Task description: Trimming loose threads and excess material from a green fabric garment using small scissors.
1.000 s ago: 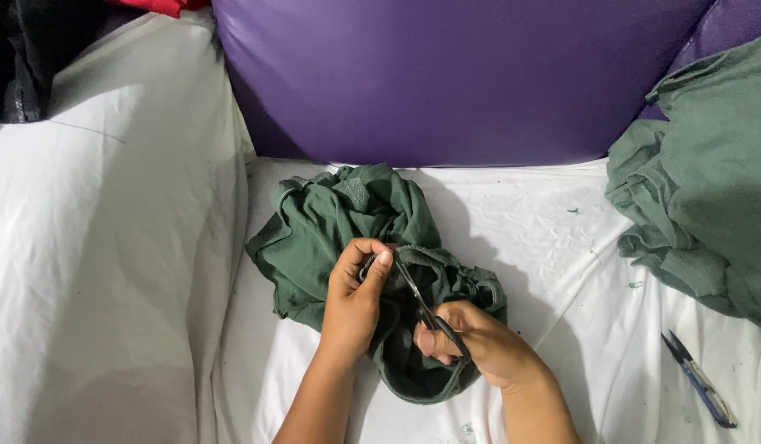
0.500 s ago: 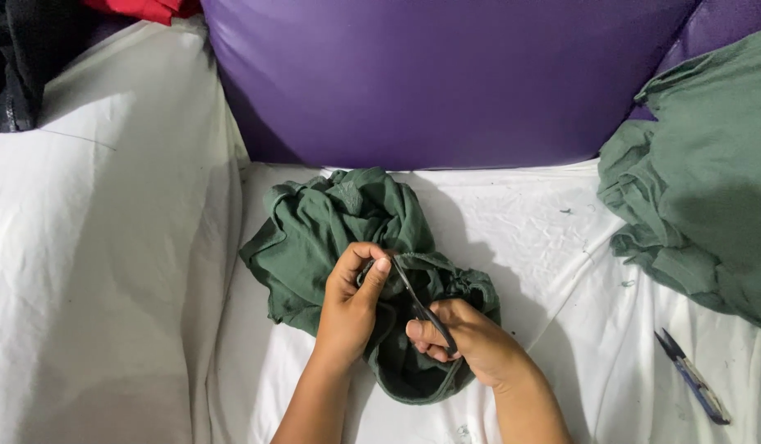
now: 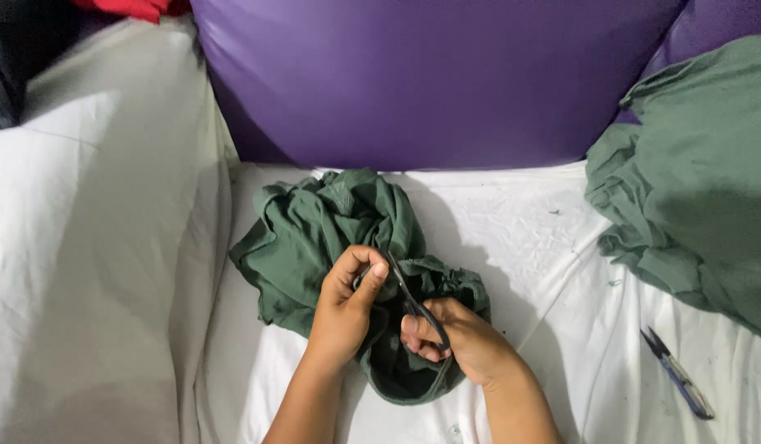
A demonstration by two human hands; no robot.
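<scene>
A crumpled dark green garment point(image 3: 323, 222) lies on the white sheet point(image 3: 520, 222) in the lower middle of the head view. My left hand point(image 3: 343, 308) pinches a fold of its fabric between thumb and fingers. My right hand point(image 3: 463, 341) grips small black scissors point(image 3: 409, 296) whose blades point up and left, tips right beside the left thumb at the pinched fabric. Part of the garment is hidden under both hands.
A large purple cushion point(image 3: 430, 78) fills the back. A pile of lighter green cloth point(image 3: 693, 181) lies at the right. Blue-handled thread snips point(image 3: 676, 374) rest on the sheet at lower right. White fabric point(image 3: 93, 263) rises at the left; red cloth point(image 3: 134, 6) shows at the top left.
Both hands and the scissors stay at the garment with only slight shifts; the whole view has slid a little to the left.
</scene>
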